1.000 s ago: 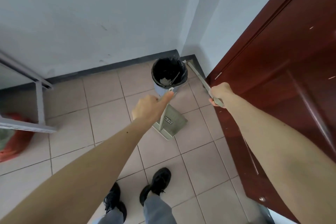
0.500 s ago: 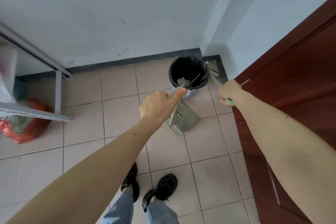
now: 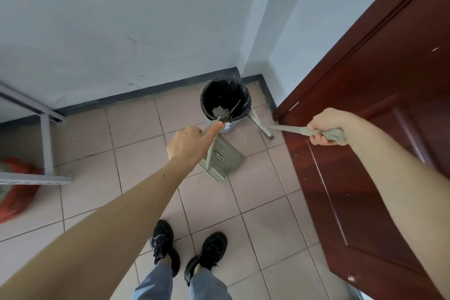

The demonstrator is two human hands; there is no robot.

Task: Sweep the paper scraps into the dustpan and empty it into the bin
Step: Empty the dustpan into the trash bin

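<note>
1. My left hand (image 3: pixel 192 143) is clamped on the dustpan (image 3: pixel 222 159) handle, standing it beside the bin (image 3: pixel 225 105), where scraps (image 3: pixel 219 111) lie.
2. My right hand (image 3: pixel 325 126) is wrapped around the broom (image 3: pixel 265 129), bristles parked near the door (image 3: pixel 365 129), clear.

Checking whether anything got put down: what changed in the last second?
The right hand swung the broom down; its head now sits low beside the bin. The left hand still holds the dustpan standing before the bin. Nothing released.
</note>
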